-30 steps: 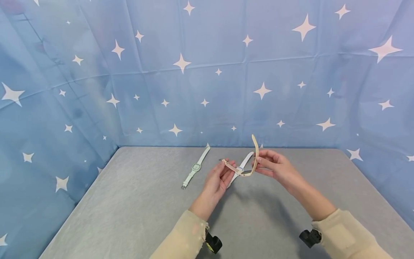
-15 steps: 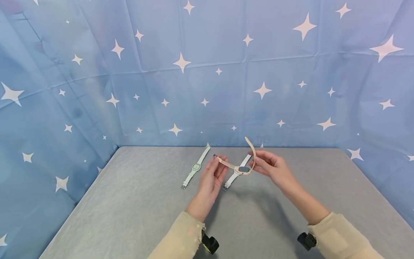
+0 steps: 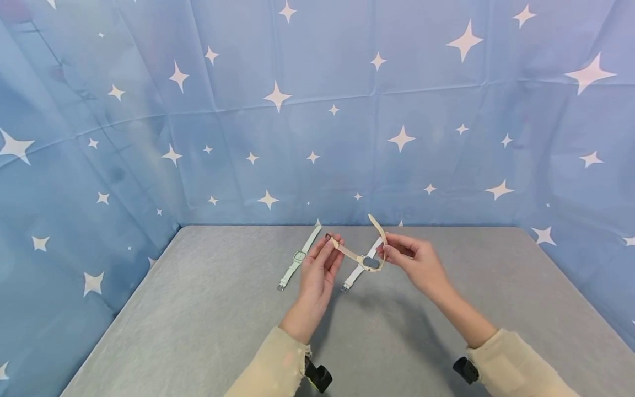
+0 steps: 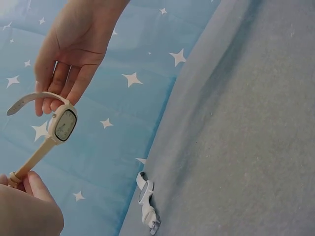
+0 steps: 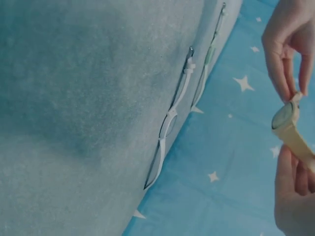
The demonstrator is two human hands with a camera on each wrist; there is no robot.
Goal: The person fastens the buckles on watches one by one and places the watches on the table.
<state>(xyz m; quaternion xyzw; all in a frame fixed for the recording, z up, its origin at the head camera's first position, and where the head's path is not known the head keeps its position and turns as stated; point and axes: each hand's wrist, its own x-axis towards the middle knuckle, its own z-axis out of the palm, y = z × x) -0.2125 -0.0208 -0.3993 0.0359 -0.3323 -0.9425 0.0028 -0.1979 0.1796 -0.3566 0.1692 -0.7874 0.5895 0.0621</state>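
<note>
A cream wristwatch [image 3: 370,263] with an unfastened strap is held up between both hands above the table. My left hand [image 3: 316,275] pinches the buckle end of its strap between thumb and fingers. With thumb and fingertips, my right hand [image 3: 419,259] pinches the other strap half, close to the case; that strap's tip curves upward. The dial [image 4: 65,125] faces the left wrist camera. Behind the held watch lies a white wristwatch [image 3: 354,275], partly covered by it in the head view. A pale green wristwatch [image 3: 300,256] lies left of that, near my left fingers.
A grey table [image 3: 198,309] spreads under the hands, its far edge meeting a blue curtain [image 3: 228,127] with white stars. Small black cameras [image 3: 318,376] sit at both sleeve cuffs. Shadows of the arms fall on the tabletop.
Both hands have moved left with the cream watch. Its strap has tilted left at the top, and its dial has turned more into the head view. The two lying watches have stayed put.
</note>
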